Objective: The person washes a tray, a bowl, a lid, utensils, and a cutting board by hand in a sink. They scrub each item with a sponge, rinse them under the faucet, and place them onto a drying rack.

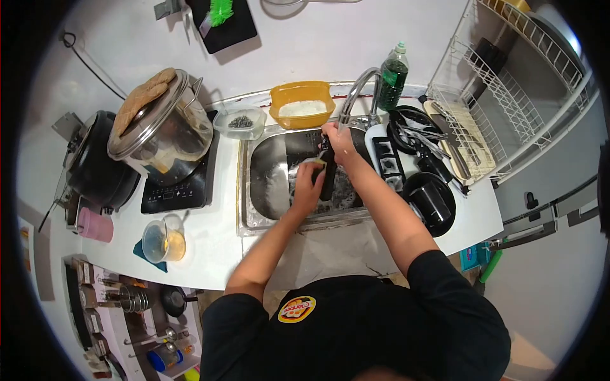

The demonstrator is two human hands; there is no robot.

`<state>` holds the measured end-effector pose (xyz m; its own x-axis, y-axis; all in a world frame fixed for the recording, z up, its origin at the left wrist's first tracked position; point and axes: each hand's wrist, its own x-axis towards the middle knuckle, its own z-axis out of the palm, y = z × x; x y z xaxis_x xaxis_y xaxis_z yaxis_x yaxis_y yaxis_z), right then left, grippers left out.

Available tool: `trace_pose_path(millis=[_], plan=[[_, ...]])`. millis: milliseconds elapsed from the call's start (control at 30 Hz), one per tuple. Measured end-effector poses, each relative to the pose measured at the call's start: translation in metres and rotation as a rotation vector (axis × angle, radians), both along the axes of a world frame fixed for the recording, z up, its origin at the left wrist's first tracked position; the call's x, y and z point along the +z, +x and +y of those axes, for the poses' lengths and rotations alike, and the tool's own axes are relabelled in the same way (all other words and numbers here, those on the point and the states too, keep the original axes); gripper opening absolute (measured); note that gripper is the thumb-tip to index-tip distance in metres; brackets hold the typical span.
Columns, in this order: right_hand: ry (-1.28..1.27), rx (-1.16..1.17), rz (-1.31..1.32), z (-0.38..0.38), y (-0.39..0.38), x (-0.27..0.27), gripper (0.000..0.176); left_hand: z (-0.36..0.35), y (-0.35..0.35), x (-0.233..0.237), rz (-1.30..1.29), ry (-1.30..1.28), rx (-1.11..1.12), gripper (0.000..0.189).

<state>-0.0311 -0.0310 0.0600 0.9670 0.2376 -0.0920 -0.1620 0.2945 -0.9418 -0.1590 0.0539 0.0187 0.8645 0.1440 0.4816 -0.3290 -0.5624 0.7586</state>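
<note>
Glossy metal sink [257, 166], seemingly steel

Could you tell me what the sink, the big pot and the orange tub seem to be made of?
The sink looks like stainless steel: grey, with soft reflections. The big pot seems polished steel, mirror-bright on wall and lid rim. The orange tub is probably plastic: opaque, evenly coloured, matte.

Faucet [356, 89] overhead; sink [265, 166] left side free

Both arms forward and converging, left hand [309, 185] apparently in a closed grip, right hand [340, 141] clenched just beyond.
</note>
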Motion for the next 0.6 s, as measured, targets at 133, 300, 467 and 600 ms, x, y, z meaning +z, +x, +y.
trace_pose_path(millis=[133,300,467,600], plan=[[-0.238,-0.155,0.195,0.004,0.026,-0.007,0.012,-0.012,-0.024,0.009,-0.099,-0.047,-0.057,0.044],[0.015,-0.34,0.479,-0.005,0.09,-0.086,0.015,0.0,-0.009,0.044,-0.003,-0.078,0.062,0.038],[-0.277,0.048,0.521,-0.052,0.015,-0.016,0.032,0.038,0.031,0.053,0.322,-0.347,-0.024,0.023],[-0.021,0.286,0.534,-0.074,-0.014,0.019,0.031,0.056,0.048,0.056,0.604,-0.939,-0.216,0.024]])
